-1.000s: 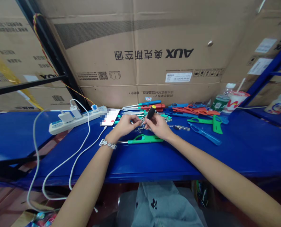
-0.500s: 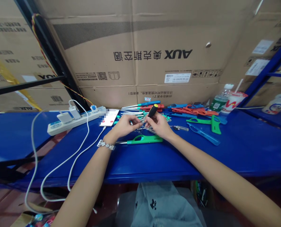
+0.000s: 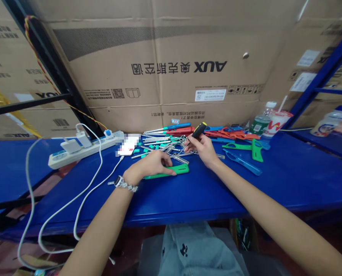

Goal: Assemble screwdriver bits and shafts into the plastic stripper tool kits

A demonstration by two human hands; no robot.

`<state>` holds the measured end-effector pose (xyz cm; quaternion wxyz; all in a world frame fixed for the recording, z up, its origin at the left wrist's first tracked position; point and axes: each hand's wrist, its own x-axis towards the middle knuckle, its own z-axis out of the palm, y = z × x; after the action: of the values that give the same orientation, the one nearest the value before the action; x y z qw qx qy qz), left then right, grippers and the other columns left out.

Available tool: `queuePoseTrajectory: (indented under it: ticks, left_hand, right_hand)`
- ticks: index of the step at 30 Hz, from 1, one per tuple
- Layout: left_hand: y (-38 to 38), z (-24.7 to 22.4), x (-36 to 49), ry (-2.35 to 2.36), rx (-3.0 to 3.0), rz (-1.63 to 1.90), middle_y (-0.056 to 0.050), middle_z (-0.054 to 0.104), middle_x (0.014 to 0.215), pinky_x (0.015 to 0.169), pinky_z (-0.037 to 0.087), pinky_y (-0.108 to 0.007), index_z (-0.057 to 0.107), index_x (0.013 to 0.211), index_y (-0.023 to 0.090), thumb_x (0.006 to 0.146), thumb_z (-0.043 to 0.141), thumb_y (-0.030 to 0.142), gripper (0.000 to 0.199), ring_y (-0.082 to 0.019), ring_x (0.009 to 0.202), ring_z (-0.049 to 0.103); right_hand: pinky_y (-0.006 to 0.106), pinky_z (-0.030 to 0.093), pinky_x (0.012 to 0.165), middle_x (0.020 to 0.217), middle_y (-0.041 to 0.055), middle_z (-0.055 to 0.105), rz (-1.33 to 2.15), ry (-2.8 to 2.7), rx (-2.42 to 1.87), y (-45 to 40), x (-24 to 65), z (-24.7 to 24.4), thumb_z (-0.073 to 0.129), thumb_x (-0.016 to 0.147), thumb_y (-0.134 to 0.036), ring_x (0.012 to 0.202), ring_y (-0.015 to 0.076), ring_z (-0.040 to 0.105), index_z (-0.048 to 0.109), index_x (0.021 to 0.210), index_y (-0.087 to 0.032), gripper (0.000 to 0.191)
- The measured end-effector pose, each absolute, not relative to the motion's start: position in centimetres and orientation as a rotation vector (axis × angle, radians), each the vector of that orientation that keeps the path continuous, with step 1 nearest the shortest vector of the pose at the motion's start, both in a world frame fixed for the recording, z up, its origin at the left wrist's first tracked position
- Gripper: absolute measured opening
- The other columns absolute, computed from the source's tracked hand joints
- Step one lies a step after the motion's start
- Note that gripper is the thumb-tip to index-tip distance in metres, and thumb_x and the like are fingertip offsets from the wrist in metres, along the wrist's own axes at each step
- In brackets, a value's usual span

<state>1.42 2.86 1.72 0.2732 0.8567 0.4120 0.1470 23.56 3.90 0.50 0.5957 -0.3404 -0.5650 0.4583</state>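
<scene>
My left hand (image 3: 155, 164) is closed on a green long-nosed lighter (image 3: 183, 168) lying near the middle of the blue tabletop; its fingers cover the lighter's middle. My right hand (image 3: 204, 150) grips a screwdriver (image 3: 199, 130) with a black and yellow handle, tilted, its shaft pointing down to the left. Under and beside that hand lie metal lighter tubes (image 3: 159, 142) with teal ends and a small clear part (image 3: 181, 159). Red lighter shells (image 3: 182, 131) lie behind them.
A white power strip (image 3: 73, 155) with chargers and cables stands at left, beside a phone (image 3: 128, 145). To the right are orange shells (image 3: 237, 134), a green shell (image 3: 256, 150), a blue shell (image 3: 242, 161), a bottle (image 3: 258, 124) and a paper cup (image 3: 276, 124). Cardboard boxes (image 3: 173, 42) stand behind.
My left hand has left the small parts near my right hand and come down onto the green lighter. My right hand, still holding the screwdriver, has shifted slightly right. The view has turned a little.
</scene>
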Motion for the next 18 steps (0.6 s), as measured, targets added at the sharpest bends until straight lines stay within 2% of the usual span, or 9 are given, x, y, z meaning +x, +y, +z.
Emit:
queuePoseTrajectory:
  ticks: [4,8,14,18]
  left_hand:
    - [3.0,1.7,0.9,1.135,2.276,0.513,-0.006,0.075,0.088,0.074,0.05,-0.033,0.075,0.088,0.02,0.073,0.08,0.052,0.036,-0.022,0.082,0.066]
    - [3.1,1.6,1.7,1.083,2.275,0.769,-0.006,0.076,0.098,0.078,0.049,-0.033,0.074,0.098,0.019,0.079,0.075,0.041,0.028,-0.021,0.088,0.066]
    - [3.7,0.7,2.2,1.011,2.148,0.834,-0.005,0.075,0.082,0.065,0.046,-0.029,0.074,0.084,0.018,0.084,0.068,0.036,0.018,-0.016,0.071,0.062]
    - [3.8,0.5,2.1,0.996,2.202,0.806,-0.003,0.073,0.077,0.065,0.044,-0.028,0.073,0.083,0.018,0.086,0.064,0.032,0.016,-0.015,0.069,0.061]
  right_hand:
    - [0.035,0.057,0.06,0.076,0.002,0.069,1.111,-1.289,-0.765,3.4,23.2,0.8,0.079,0.071,-0.059,0.06,0.0195,0.067,0.059,0.083,-0.023,0.044]
    - [0.034,0.057,0.059,0.075,0.0012,0.069,1.153,-1.247,-0.731,3.0,22.9,0.9,0.08,0.07,-0.058,0.059,0.0181,0.067,0.059,0.082,-0.021,0.044]
    - [0.034,0.057,0.06,0.076,0.0013,0.069,1.158,-1.237,-0.71,2.9,22.7,0.9,0.079,0.072,-0.055,0.06,0.0185,0.068,0.059,0.084,-0.022,0.041]
    - [0.035,0.058,0.059,0.075,0.0009,0.069,1.132,-1.253,-0.705,2.9,22.7,0.9,0.079,0.073,-0.056,0.06,0.0184,0.067,0.058,0.084,-0.023,0.041]
